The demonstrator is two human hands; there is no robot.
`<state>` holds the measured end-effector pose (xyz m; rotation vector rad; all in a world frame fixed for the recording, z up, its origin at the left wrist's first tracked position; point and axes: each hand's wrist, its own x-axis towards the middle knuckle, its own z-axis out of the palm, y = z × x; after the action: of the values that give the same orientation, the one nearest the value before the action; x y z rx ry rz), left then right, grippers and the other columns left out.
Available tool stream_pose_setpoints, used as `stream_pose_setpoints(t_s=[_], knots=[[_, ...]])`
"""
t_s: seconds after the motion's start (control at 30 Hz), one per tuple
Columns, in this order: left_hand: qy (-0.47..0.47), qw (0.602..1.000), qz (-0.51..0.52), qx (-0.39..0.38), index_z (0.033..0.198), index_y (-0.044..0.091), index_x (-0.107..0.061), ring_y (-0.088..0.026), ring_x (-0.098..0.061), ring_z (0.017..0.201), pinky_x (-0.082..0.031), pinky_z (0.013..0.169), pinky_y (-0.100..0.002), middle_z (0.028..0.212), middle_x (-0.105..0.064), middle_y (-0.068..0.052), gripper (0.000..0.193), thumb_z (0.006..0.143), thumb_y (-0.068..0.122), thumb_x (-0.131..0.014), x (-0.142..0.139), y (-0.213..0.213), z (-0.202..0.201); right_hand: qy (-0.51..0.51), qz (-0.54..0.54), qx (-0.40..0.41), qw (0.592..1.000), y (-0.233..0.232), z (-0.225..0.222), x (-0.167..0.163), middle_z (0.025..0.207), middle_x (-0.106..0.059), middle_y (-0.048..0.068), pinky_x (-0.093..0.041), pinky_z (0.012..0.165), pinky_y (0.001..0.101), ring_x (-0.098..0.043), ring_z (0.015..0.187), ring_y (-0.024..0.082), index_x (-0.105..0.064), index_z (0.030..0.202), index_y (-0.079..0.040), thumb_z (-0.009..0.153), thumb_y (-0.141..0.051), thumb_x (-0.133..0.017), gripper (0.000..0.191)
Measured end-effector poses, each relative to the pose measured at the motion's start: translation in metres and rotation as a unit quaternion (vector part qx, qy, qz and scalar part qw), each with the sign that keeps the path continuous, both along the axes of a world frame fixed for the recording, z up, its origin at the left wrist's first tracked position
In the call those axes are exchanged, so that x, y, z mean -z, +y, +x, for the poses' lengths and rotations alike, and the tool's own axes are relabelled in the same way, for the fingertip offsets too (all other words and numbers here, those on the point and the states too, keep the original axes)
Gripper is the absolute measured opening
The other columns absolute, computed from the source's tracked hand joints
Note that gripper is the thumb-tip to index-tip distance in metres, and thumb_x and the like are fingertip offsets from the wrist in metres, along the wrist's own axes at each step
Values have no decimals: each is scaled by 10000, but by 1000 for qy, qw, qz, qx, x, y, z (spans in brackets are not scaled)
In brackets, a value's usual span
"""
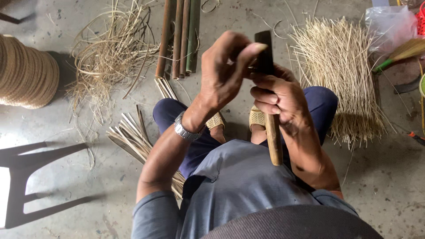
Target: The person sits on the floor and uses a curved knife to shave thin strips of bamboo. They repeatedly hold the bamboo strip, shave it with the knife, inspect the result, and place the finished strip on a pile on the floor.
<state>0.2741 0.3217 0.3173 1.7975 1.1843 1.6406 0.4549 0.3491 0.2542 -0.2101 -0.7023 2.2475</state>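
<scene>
Your right hand [279, 99] grips the wooden-handled knife [270, 106]; your left hand [226, 66] pinches its blade top. Bamboo poles [179, 37] ahead, thin-strip bundle [341, 75] right, split slats [133, 135] left.

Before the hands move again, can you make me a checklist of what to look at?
1. Right hand wrapped around the dark-bladed knife with a wooden handle: ok.
2. Left hand fingertips at the blade: ok.
3. Thin strip between the fingers: cannot tell.
4. Feet in woven yellow sandals below the blade, apart from it: ok.
5. Pile of pale thin bamboo sticks beside the right knee: ok.
</scene>
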Motion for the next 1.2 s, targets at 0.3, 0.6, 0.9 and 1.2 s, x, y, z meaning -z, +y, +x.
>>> stream_pose_setpoints(t_s=[0.3, 0.6, 0.9, 1.2], knots=[[-205, 978, 7, 34, 1044, 35, -615, -31, -480, 606, -388, 526, -194, 763, -556, 19, 124, 1120, 120, -663, 30, -3, -21, 0, -59, -27, 998, 3, -5, 8, 1323, -635, 239, -393, 358, 165, -498, 504, 12, -591, 1326, 39, 1016, 38, -524, 317], [-328, 923, 201, -26, 1015, 75, -654, -95, -462, 431, -350, 347, -280, 725, -581, -44, 236, 1112, 282, -598, 18, 1, -101, 54, -142, -42, 987, 36, 18, 72, 1465, -573, 194, -425, 419, 158, -458, 555, 3, -525, 1424, 30, 1071, 57, -487, 356], [-280, 942, 183, -18, 1044, 53, -667, -74, -497, 501, -391, 431, -242, 689, -609, -14, 135, 1110, 171, -669, 10, 41, -60, -60, 76, 31, 995, 4, -41, 50, 1105, -741, 172, -374, 362, 162, -447, 465, -1, -578, 1326, 34, 1049, -281, -632, 423], [-83, 994, 24, 74, 1120, 34, -635, -52, -611, 767, -549, 670, -223, 865, -627, -12, 194, 1073, 190, -739, -16, 32, -32, -187, 142, 162, 959, 6, -82, 10, 579, -515, -16, -328, 337, 270, -415, 394, 58, -664, 970, -51, 962, -85, -706, 54]])
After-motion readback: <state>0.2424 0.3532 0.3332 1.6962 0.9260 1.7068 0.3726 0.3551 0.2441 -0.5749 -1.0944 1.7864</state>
